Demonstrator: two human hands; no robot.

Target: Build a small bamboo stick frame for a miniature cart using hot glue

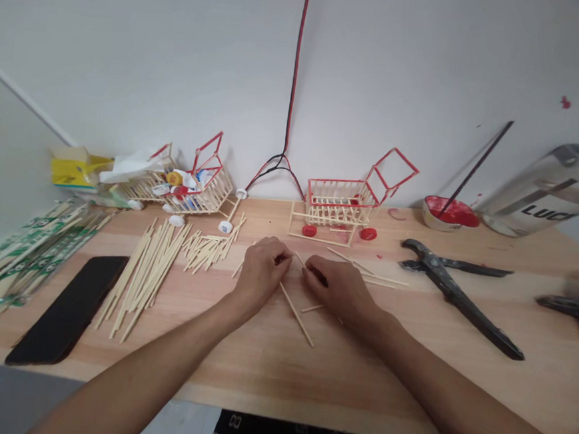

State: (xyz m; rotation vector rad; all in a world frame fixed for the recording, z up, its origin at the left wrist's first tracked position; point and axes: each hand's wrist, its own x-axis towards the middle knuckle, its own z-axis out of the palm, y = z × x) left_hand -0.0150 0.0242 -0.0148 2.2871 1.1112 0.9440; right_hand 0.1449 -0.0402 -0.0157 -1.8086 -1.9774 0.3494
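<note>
My left hand (264, 268) is closed in a pinch above the table, and what its fingertips hold is hidden. A thin wooden stick (296, 315) slants down toward me from just under those fingers. Close beside it, my right hand (338, 282) is closed, its fingers curled around a thin wooden stick (299, 259) whose end shows between the hands. Another stick (312, 308) pokes out beneath the right hand. Behind that hand lie several loose sticks (387, 279). A small stick-built shopping cart (342, 191) with red trim and red cap wheels stands just beyond both hands.
Left are short sticks (210, 251), long sticks (144, 276), a black phone (70, 310), packaged chopsticks (31, 250) and carts with bottle caps (199, 190). Right are a red paint bowl (434, 218) with a brush, pliers (457, 284), a tilted clear bottle (546, 197) and a blue-handled tool (576, 306).
</note>
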